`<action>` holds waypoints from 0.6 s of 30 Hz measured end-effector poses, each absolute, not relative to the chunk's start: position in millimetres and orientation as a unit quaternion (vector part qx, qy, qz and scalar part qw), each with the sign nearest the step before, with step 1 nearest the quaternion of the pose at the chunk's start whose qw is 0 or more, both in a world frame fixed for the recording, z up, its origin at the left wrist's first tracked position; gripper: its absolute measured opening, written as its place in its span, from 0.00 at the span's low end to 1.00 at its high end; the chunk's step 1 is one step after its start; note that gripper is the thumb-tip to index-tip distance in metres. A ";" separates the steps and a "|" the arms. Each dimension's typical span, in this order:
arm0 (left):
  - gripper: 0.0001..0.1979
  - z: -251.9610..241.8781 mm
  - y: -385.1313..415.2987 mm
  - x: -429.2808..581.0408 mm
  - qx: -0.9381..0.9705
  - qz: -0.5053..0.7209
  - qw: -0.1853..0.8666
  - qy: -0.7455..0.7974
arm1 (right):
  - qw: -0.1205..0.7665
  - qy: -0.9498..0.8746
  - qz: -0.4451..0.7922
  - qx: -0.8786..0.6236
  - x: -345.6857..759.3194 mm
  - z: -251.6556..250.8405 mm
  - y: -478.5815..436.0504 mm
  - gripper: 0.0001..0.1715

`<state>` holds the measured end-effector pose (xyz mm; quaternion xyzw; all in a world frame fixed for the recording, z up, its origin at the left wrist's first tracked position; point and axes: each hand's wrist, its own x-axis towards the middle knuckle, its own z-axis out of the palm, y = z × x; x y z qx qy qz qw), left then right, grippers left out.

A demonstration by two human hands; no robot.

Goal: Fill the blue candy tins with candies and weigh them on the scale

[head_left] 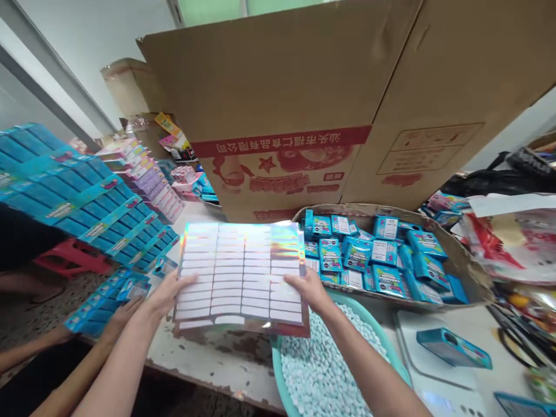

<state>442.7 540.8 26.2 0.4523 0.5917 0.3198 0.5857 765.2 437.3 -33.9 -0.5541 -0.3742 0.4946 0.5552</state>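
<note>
A shiny sheet of labels (243, 272), with rows of white strips in several columns and rainbow glare along its top, is held up in front of me. My left hand (167, 292) grips its left edge, thumb on top. At the right edge my right hand (308, 284) pinches it the same way. Fingers under the sheet are hidden. Beneath its lower right corner stands a green basin (393, 353) full of small pale-blue candies (321, 370). Just behind that, a low cardboard tray (475, 278) holds many small blue candy boxes (358, 255).
A tall cardboard carton (282, 75) stands behind the tray. One blue box (454, 347) lies on a white scale (408, 341) at right. Stacked blue display boxes (87, 191) rise at left. Another person's hand (121, 318) touches more blue boxes there, beside a red stool (73, 258).
</note>
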 end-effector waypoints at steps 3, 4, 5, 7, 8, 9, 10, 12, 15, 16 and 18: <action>0.30 2.4 518.8 410.5 0.435 0.289 0.602 0.605 | 0.540 -0.355 0.520 -0.558 737.1 -57.2 445.9 0.30; 0.30 -7.3 513.0 404.3 0.413 0.287 0.611 0.612 | 0.533 -0.354 0.525 -0.561 730.0 -63.2 448.6 0.29; 0.29 -17.6 509.0 400.0 0.387 0.290 0.618 0.619 | 0.525 -0.354 0.528 -0.566 724.2 -68.1 451.6 0.27; 0.28 -38.0 507.5 395.5 0.341 0.310 0.621 0.634 | 0.511 -0.359 0.528 -0.576 715.5 -74.3 459.2 0.24; 0.27 -47.3 510.6 394.8 0.328 0.328 0.617 0.635 | 0.506 -0.361 0.524 -0.582 712.4 -76.0 464.3 0.23; 0.27 -55.3 516.3 394.8 0.324 0.351 0.608 0.635 | 0.504 -0.362 0.517 -0.589 710.1 -76.9 470.5 0.22; 0.26 -61.9 524.5 395.5 0.325 0.375 0.594 0.633 | 0.502 -0.362 0.508 -0.599 708.3 -77.6 477.6 0.20; 0.26 -71.0 547.3 399.5 0.331 0.415 0.568 0.630 | 0.500 -0.357 0.488 -0.620 706.0 -78.8 494.5 0.19; 0.25 -76.5 590.4 411.1 0.332 0.414 0.548 0.647 | 0.490 -0.342 0.461 -0.656 704.5 -82.7 521.9 0.17; 0.24 -77.1 604.6 415.6 0.331 0.400 0.547 0.657 | 0.487 -0.335 0.456 -0.666 704.5 -84.6 529.8 0.17; 0.20 -77.7 628.5 423.7 0.332 0.369 0.545 0.676 | 0.481 -0.324 0.450 -0.679 705.0 -88.1 541.4 0.16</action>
